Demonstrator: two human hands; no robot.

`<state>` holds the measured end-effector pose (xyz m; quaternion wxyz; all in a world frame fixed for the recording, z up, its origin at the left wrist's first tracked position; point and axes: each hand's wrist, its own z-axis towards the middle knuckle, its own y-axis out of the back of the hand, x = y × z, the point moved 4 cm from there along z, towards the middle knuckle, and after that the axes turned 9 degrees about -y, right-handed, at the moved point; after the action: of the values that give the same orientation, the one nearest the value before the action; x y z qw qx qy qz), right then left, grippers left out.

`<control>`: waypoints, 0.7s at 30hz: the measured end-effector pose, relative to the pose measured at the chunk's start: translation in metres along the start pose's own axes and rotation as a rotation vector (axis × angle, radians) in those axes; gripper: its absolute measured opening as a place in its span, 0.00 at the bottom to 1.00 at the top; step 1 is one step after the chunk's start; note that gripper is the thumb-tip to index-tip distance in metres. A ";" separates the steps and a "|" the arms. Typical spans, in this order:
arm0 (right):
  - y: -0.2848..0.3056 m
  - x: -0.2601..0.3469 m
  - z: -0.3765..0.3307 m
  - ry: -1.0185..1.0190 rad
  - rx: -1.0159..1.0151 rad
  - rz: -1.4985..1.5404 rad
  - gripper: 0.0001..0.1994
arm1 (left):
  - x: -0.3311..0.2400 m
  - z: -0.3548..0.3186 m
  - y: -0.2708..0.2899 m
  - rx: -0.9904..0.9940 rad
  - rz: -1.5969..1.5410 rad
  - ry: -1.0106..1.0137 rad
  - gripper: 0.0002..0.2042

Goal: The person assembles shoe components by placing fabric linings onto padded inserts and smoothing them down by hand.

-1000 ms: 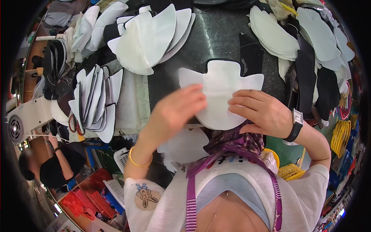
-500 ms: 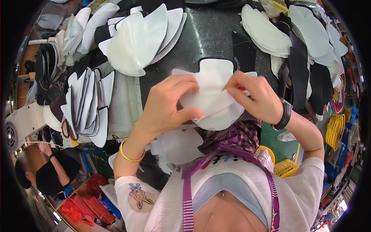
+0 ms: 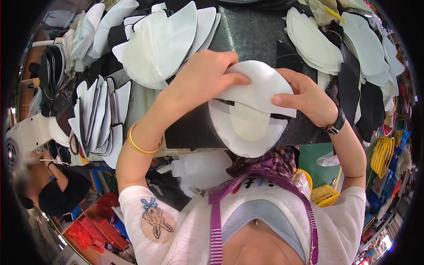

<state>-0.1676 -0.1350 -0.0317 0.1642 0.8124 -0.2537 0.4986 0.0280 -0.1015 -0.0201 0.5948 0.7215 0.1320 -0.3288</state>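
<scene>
Centred before you, over the near edge of the worktop (image 3: 249, 37), the white upper layer (image 3: 260, 84) curved above the rounded lower layer (image 3: 247, 126); their outlines did not yet coincide. The fingers of your left hand (image 3: 207, 73) at ten o'clock and right hand (image 3: 307, 95) near three were nearly closed, pinching the upper layer. Whether the fanned pieces (image 3: 165, 44) at ten were finished could not be told.

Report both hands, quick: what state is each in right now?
Left hand: closed on the white piece at its upper left.
Right hand: closed on the same piece at its right side, thumb on top.
</scene>
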 end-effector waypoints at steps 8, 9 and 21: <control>-0.048 0.001 -0.049 0.596 -0.139 -0.818 0.14 | -0.013 -0.075 -0.005 -0.102 0.035 -0.547 0.21; -0.050 0.000 -0.048 0.597 -0.127 -0.808 0.14 | -0.008 -0.080 -0.010 -0.099 0.033 -0.533 0.21; -0.069 -0.008 -0.054 0.688 -0.205 -1.076 0.13 | -0.005 -0.098 -0.019 -0.213 0.270 -0.748 0.10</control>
<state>-0.1698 -0.0489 -0.0154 0.5400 0.5999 0.2099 0.5518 0.0442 -0.0026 -0.0237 0.7110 0.4975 -0.1559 -0.4719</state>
